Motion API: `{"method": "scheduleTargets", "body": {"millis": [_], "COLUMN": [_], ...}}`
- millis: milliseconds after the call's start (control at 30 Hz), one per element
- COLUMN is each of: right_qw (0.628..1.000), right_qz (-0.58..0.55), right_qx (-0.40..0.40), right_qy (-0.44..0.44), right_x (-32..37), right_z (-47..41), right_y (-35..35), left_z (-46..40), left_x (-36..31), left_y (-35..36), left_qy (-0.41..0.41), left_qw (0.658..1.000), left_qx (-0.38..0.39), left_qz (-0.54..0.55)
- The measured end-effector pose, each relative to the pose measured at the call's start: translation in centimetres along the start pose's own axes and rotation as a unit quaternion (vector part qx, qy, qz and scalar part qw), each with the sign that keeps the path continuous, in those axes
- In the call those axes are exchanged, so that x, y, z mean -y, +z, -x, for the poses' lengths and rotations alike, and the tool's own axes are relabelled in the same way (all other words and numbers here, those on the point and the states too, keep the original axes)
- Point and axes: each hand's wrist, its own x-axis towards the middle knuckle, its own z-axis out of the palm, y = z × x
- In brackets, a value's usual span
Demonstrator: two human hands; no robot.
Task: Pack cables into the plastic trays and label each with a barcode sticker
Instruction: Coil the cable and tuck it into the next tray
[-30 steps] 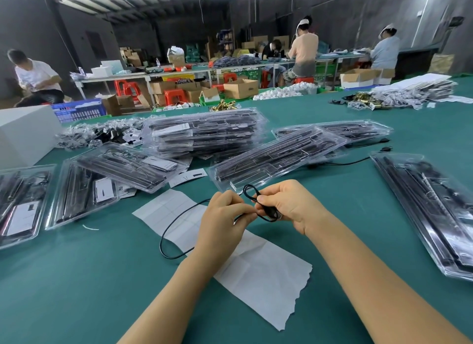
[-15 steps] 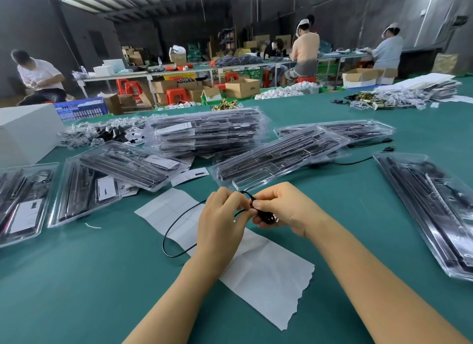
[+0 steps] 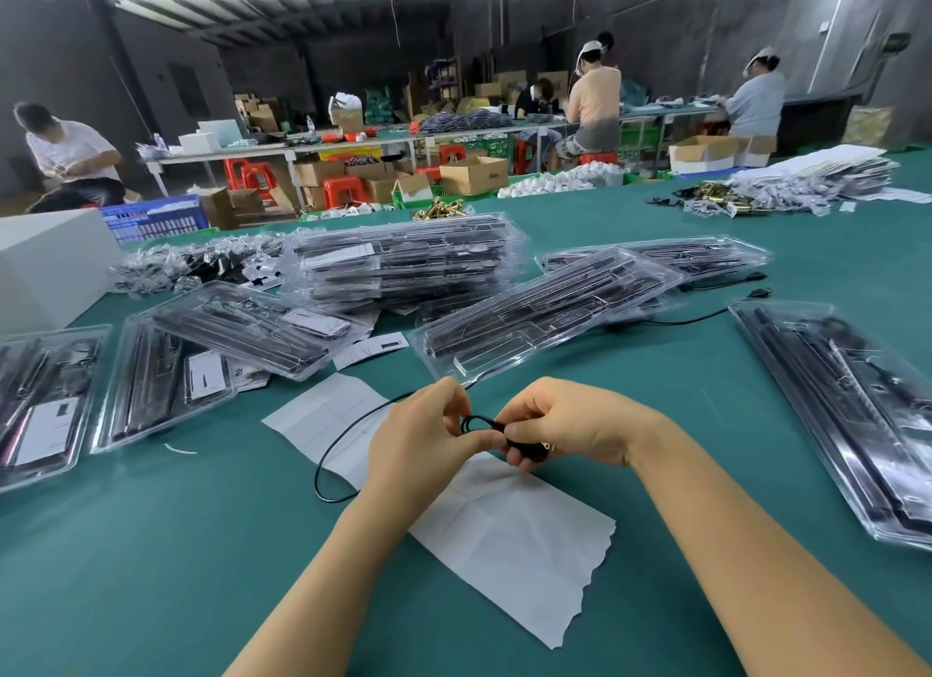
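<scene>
Nearest us, our left hand (image 3: 428, 439) and right hand (image 3: 565, 424) meet over a white paper sheet (image 3: 509, 535) on the green table (image 3: 151, 550), both pinching a thin black cable (image 3: 348, 429). The left fingers close on a small loop of it, while the right fingers curl around its dark plug end. The rest of the cable trails left in a slack curve across the sheet and back toward our left wrist. Just beyond our hands lies a clear plastic tray (image 3: 544, 313) holding black parts, tilted across others. To the near right sits another filled tray (image 3: 857, 414); to the left, several trays bearing white labels (image 3: 201, 374). Farther back stands a stack of trays (image 3: 403, 263). Far off, seated workers (image 3: 595, 101) sit at long benches among cardboard boxes (image 3: 471, 174).
</scene>
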Motion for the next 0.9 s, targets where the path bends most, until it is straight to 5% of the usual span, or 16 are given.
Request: {"method": "scheduleTargets", "body": {"millis": [433, 667, 900], "right_qw": [0.969, 0.984, 0.991], "right_qz": [0.246, 0.122, 0.003], "right_qx": [-0.034, -0.126, -0.135], "right_qy": [-0.011, -0.003, -0.005], "right_x": [0.4, -0.5, -0.4], "right_z": [-0.7, -1.6, -1.1], "right_y": [1.4, 1.0, 0.3], "left_z": [-0.5, -0.8, -0.7], "left_x": [1.2, 1.6, 1.0], "left_y": [-0.3, -0.9, -1.6], "left_qy": [-0.002, -0.013, 0.029], "left_qw": [0.998, 0.996, 0.997], "left_qx": [0.07, 0.049, 0.04], "left_qz": [0.011, 0.08, 0.062]}}
